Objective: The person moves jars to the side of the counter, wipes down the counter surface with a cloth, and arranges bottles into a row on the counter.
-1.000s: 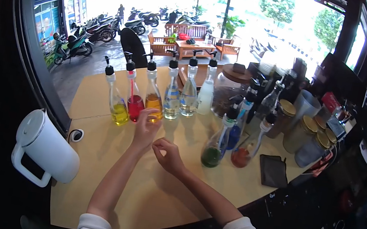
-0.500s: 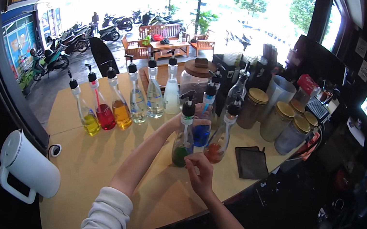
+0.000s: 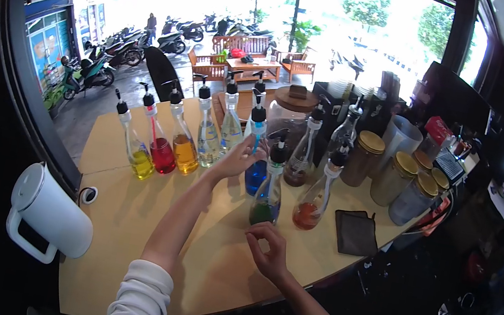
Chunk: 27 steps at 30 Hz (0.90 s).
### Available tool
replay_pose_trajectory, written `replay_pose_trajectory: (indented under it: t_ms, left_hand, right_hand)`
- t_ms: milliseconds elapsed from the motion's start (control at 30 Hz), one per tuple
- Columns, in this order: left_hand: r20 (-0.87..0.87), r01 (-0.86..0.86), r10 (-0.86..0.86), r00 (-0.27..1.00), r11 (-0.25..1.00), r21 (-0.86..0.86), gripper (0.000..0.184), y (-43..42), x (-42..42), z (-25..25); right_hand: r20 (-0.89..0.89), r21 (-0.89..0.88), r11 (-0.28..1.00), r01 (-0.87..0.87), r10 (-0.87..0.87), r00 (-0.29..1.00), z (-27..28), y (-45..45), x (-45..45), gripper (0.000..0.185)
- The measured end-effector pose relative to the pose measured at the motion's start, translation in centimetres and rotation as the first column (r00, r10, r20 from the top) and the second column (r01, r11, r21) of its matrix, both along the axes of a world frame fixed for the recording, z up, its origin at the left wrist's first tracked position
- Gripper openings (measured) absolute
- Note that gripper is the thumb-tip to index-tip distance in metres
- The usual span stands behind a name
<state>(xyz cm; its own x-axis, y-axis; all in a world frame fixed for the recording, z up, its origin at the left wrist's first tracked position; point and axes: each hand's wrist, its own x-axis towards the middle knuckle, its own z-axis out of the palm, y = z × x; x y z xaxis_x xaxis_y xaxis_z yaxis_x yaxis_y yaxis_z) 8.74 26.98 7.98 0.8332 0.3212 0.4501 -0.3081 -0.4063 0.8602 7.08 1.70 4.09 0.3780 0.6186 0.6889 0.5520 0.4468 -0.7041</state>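
My left hand (image 3: 239, 159) grips the pump bottle with blue liquid (image 3: 254, 178) around its upper body, fingers partly hidden behind it. In front of it and a little to the right stands a pump bottle with green liquid (image 3: 264, 212). My right hand (image 3: 268, 250) is just before the green bottle's base, its fingers curled to the thumb in a loop with nothing visible inside. Whether it touches the glass I cannot tell. To the right stand a bottle with orange-red liquid (image 3: 307, 214) and, farther back, one with dark contents (image 3: 297, 171).
Pump bottles with yellow (image 3: 142, 166), red (image 3: 162, 156), amber (image 3: 185, 156) and clear liquid line the far left edge. A white pitcher (image 3: 53, 213) is at left. Gold-lidded jars (image 3: 394, 181) and a dark pouch (image 3: 355, 232) are at right, near a wooden-lidded jar (image 3: 293, 101).
My left hand has moved the blue bottle leftward, from right of the green bottle to its left. My right hand has drawn slightly down from the green bottle. The view has shifted.
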Motion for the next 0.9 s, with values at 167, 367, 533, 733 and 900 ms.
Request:
replay_pose_trajectory:
  t_ms: [167, 367, 533, 733, 900]
  left_hand:
    - [0.059, -0.039, 0.035, 0.998, 0.998, 0.055, 0.035, 2.2, -6.4, 1.1]
    - [0.028, -0.145, 0.144, 0.989, 0.988, 0.058, 0.033, 2.7, -14.9, 1.4]
    - [0.012, -0.226, 0.226, 0.974, 0.974, -0.011, 0.032, 0.8, -21.2, 2.0]
    - [-0.008, -0.230, 0.230, 0.973, 0.973, -0.002, 0.031, -1.5, -26.6, 2.1]
    - [0.070, -0.357, 0.370, 0.927, 0.922, -0.148, 0.052, -3.4, -29.4, 1.8]
  right_hand:
    - [-0.019, -0.019, 0.992, -0.125, 0.124, 0.992, 0.5, 1.6, -2.0, 0.002]
    - [-0.220, -0.077, 0.965, -0.251, 0.229, 0.948, -1.1, 7.9, -3.2, 0.030]
    - [-0.009, -0.271, 0.934, -0.233, 0.240, 0.971, -2.4, 14.1, -4.4, 0.090]
    - [-0.130, -0.277, 0.863, -0.423, 0.403, 0.906, -1.3, 16.4, -10.4, 0.087]
    - [-0.141, -0.177, 0.878, -0.446, 0.425, 0.894, -1.2, 18.4, -13.8, 0.073]
